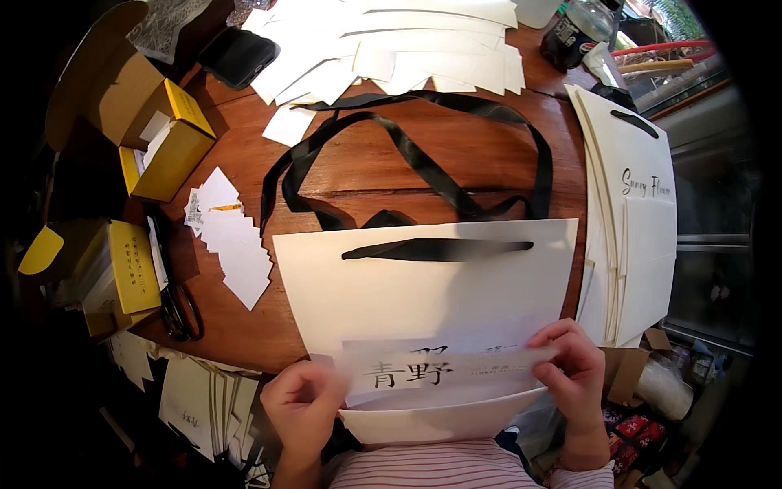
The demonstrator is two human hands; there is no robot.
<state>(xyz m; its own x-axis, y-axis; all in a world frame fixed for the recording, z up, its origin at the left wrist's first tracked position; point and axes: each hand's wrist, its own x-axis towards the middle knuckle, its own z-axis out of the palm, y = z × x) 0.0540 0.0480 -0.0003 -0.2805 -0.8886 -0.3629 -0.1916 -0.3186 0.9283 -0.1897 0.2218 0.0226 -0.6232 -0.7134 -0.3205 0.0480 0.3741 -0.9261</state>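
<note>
A large cream paper bag (423, 301) with a black ribbon handle (436, 249) lies flat in front of me, its lower end close to my body. Over its lower part is a thin translucent sheet (481, 391) with large black characters; more dark lettering shows just above it. My right hand (572, 371) pinches the sheet's right end between thumb and fingers. At the left end, my left hand (305, 403) is closed with thumb and forefinger pinched at the sheet's edge; its fingertips are blurred. Long black ribbons (415, 155) loop across the table beyond the bag.
White papers (391, 49) cover the table's far side, near a black phone (238, 57) and a dark drink bottle (574, 33). At left are yellow boxes (183, 147), small white cards (232, 244) and black scissors (181, 314). Stacked cream bags (631, 236) stand at right; others (208, 399) lie lower left.
</note>
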